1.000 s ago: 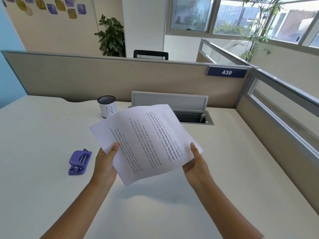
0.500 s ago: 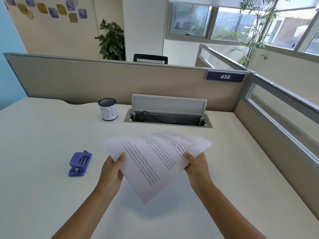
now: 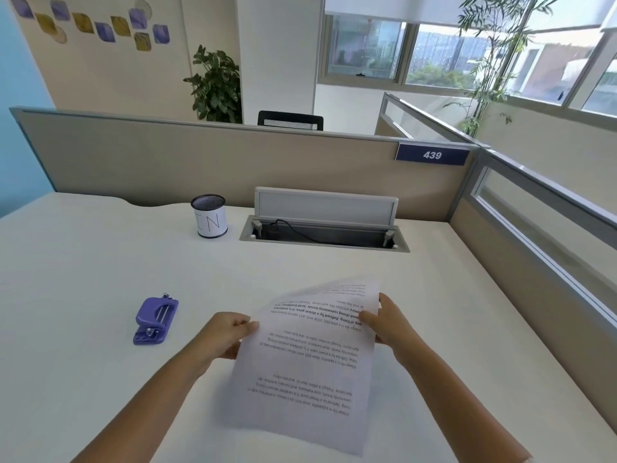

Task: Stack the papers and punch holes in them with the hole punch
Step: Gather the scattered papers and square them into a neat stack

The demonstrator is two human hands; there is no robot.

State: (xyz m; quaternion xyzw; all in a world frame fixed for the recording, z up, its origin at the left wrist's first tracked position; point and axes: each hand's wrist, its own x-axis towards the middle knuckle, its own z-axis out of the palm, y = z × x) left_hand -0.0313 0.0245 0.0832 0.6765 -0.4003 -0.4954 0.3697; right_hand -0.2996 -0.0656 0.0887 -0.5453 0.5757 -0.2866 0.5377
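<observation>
Both hands are pinched on the printed white papers, one at each side edge. Going from the left: a small purple metal-and-plastic hole punch lies flat on the white desk, well apart from the hands and untouched. Behind it, near the beige partition, stands a black mesh pen cup wrapped in a white label with hand-drawn letters. Next comes the left hand, thumb and fingers closed on the sheets' left edge. The papers themselves are held above the desk in front of the person, tilted, with the text upside down to the camera — the far edges fan apart slightly and look blurred. How many sheets there are I cannot tell. The right hand clamps the right edge near the top, thumb lying on the printed face. Beyond the papers, an open grey cable tray is set into the desk — its lid stands upright.
</observation>
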